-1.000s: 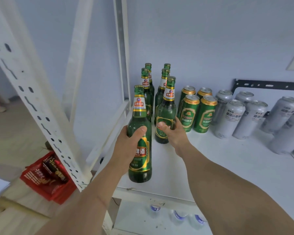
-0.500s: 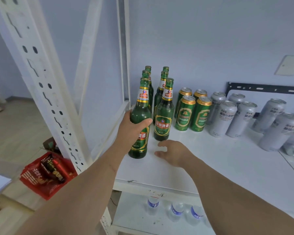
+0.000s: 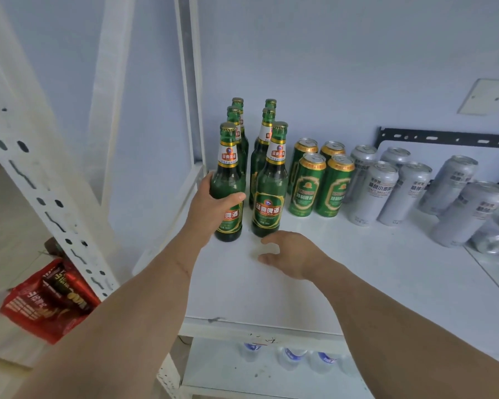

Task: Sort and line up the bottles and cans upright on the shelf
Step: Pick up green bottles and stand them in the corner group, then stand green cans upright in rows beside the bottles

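Several green beer bottles stand upright in two rows at the left end of the white shelf (image 3: 357,272). My left hand (image 3: 211,203) is wrapped around the front left bottle (image 3: 228,180), which stands on the shelf. Beside it the front right bottle (image 3: 271,185) stands free. My right hand (image 3: 291,251) hovers just in front of that bottle, fingers loosely apart, holding nothing. Right of the bottles stand several green cans (image 3: 308,182), then several silver cans (image 3: 386,191), all upright.
One silver can (image 3: 496,240) lies on its side at the far right. A perforated white upright (image 3: 41,180) crosses the left foreground. A red snack bag (image 3: 46,298) lies on the floor below. Water bottles (image 3: 291,355) stand on the lower shelf.
My left hand carried its bottle back and set it beside the front right bottle. My right hand let go of the right bottle and drew back towards me.
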